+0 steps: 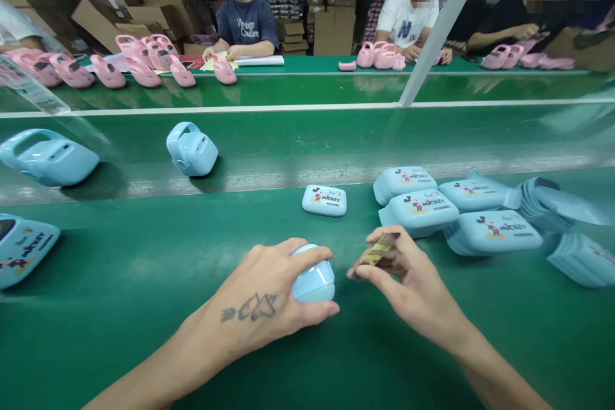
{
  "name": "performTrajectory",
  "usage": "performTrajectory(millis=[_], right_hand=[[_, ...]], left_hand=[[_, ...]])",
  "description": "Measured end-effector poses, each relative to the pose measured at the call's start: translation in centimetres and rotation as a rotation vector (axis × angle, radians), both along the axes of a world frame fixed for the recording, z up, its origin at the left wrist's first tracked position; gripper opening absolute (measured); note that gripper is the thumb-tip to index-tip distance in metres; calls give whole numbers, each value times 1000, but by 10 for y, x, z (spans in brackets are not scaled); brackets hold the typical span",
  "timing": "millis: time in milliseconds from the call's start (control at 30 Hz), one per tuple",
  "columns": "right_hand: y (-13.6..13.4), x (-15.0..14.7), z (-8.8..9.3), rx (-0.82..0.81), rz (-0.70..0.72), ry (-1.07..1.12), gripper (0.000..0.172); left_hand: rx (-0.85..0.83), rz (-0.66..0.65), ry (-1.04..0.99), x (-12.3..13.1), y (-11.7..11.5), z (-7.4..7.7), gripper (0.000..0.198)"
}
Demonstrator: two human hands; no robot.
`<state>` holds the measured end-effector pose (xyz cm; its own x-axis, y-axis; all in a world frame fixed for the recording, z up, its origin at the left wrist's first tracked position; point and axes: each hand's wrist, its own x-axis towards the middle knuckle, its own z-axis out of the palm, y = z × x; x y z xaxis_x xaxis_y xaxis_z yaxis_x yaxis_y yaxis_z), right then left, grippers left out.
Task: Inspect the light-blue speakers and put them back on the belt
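My left hand (269,285), with a tattoo on its back, is wrapped over a glossy light-blue plastic casing (314,278) on the green bench. Much of that casing is hidden under the palm and fingers. Just to its right, my right hand (408,282) pinches a small flat piece with a yellow-and-brown surface (383,250); its exact kind is unclear. The piece is apart from the casing. Beyond both hands lies a single blue cover (324,200) with a Mickey print. Stacks of similar printed covers (500,232) stand to the right of my right hand.
Blue handled units (192,149) stand on the belt (298,141) ahead, and a printed blue unit (24,250) sits at the left. Pink units (144,70) line the far bench. Co-workers sit behind it, and a slanted metal post (442,25) rises at the right.
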<state>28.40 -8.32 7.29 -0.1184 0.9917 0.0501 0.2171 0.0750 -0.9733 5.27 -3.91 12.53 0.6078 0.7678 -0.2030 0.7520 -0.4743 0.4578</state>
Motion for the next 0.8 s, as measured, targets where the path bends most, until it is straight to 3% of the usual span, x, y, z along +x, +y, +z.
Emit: performTrajectory(millis=[100, 167, 267, 333, 400, 467, 533, 600, 700, 800], right_hand=[[-4, 40, -6, -227, 74, -335, 28], [-8, 65, -14, -271, 83, -601, 30], [-15, 80, -16, -205, -135, -1007, 37], [-19, 70, -7, -50, -275, -1072, 36], [-22, 47, 4, 148, -244, -882, 36], [-22, 13, 13, 281, -87, -592, 41], [-15, -22, 14, 312, 52, -371, 49], [0, -52, 9, 323, 104, -187, 52], [26, -77, -4, 249, 17, 61, 47], [48, -82, -17, 79, -188, 303, 51]], left_hand=[[-27, 5, -14, 1, -1, 2, 59], [-47, 8, -21, 0, -1, 5, 68], [-83, 23, -25, -5, -3, 8, 87], [-109, 6, -47, -10, -6, 8, 92], [-96, 0, -97, -13, -8, 6, 92], [-54, 45, -169, -12, -10, 3, 86], [-14, 113, -252, -9, -12, 0, 75], [25, 153, -336, -4, -13, -2, 63], [157, 177, -468, -2, -15, -13, 62], [248, 230, -669, -9, -16, -36, 92]])
